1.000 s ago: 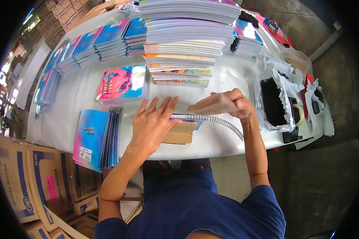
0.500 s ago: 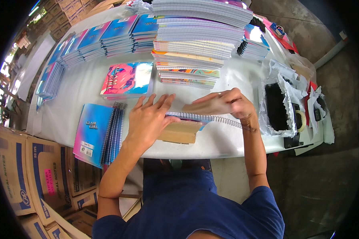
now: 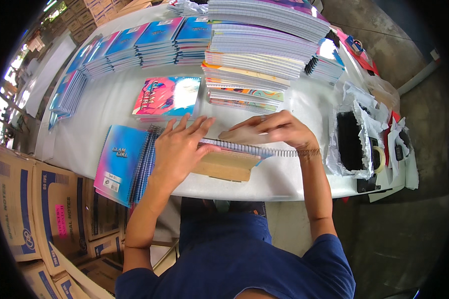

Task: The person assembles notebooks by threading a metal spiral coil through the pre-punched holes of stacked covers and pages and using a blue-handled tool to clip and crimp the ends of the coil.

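Near the table's front edge a notebook [image 3: 223, 167] stands spine-up, its brown cardboard side facing me. A wire spiral coil [image 3: 279, 152] runs along its top edge and sticks out past its right end, under my right wrist. My left hand [image 3: 178, 148] grips the notebook's left part, thumb on the near side and fingers spread beyond it. Over the coil, my right hand [image 3: 282, 130] has its fingers stretched out flat, partly smeared by motion. Left of my left hand lie overlapping blue-pink spiral notebooks [image 3: 122, 162]. A pink-and-blue stack of covers or notebooks [image 3: 167, 97] lies just beyond.
A tall stack of unbound page blocks [image 3: 259, 55] rises beyond my hands. Blue notebook stacks [image 3: 157, 42] line the back left. At right are a paper-lined box [image 3: 350, 142] with a dark inside and a tape roll [image 3: 379, 159]. Cardboard cartons [image 3: 60, 209] stand at lower left.
My right hand has shifted slightly left along the coil, its fingers now flatter. My left hand keeps its hold on the notebook. The whole view has shifted a little.
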Motion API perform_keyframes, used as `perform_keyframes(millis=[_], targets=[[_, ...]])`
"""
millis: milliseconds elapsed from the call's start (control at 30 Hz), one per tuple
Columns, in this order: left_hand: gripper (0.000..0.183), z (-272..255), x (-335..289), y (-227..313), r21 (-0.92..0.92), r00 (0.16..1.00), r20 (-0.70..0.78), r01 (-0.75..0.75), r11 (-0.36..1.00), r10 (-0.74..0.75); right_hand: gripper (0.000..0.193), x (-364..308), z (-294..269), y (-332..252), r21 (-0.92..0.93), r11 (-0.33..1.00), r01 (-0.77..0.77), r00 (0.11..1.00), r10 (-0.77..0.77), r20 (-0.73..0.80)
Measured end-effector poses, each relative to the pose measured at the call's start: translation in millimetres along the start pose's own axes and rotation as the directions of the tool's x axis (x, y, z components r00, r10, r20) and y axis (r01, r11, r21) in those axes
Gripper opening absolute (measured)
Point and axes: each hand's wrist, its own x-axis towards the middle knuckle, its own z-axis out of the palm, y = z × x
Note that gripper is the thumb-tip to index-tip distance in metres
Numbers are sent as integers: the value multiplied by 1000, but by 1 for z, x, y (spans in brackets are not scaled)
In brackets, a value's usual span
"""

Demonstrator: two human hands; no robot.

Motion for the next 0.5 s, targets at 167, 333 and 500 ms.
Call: perform_keyframes(millis=[167,333,500], targets=[[79,5,-4,-28,-593,982,-150,1,805,-111,44,4,-6,10,287,957,47,999,-47,-8],[97,16,-14,-53,-973,944,157,198,116,-290,54,30,11,3,-356,932,-64,998,58,-29],[91,38,-20,-65,-981,966,85,39,-188,-244,44,22,0,13,-83,994,66,997,-63,33]])
